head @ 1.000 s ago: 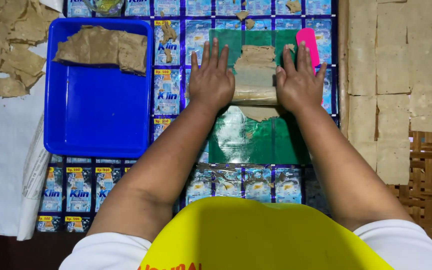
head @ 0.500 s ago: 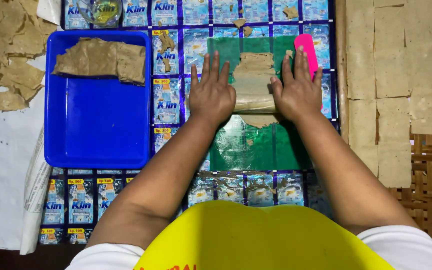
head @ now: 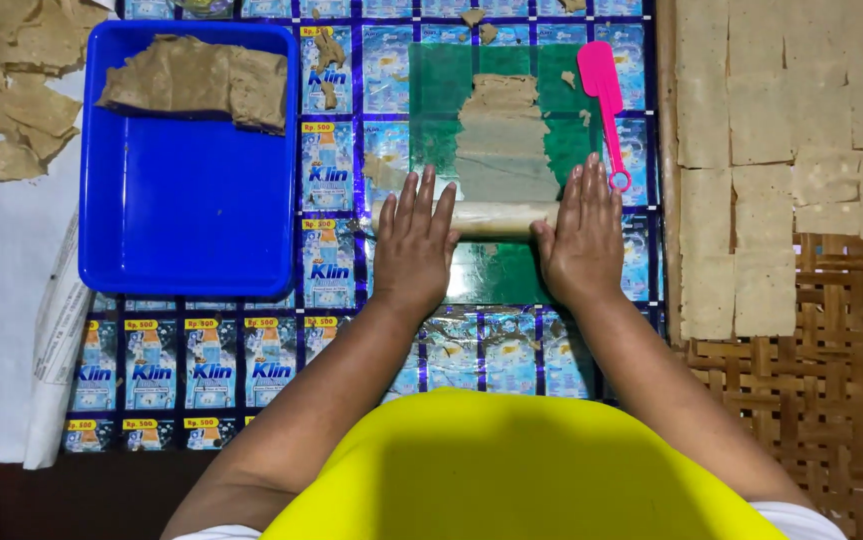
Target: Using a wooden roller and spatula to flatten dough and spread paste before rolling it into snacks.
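Both hands, left [head: 413, 250] and right [head: 581, 240], rolled pin [head: 496, 218] nearer; dough strip [head: 504, 140] exposed.

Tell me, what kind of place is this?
Probably a small home food-making spot. Both hands, the left hand and right hand, press a rolling pin over flat dough. A blue tray holds more dough, and cut squares lie on a woven mat.
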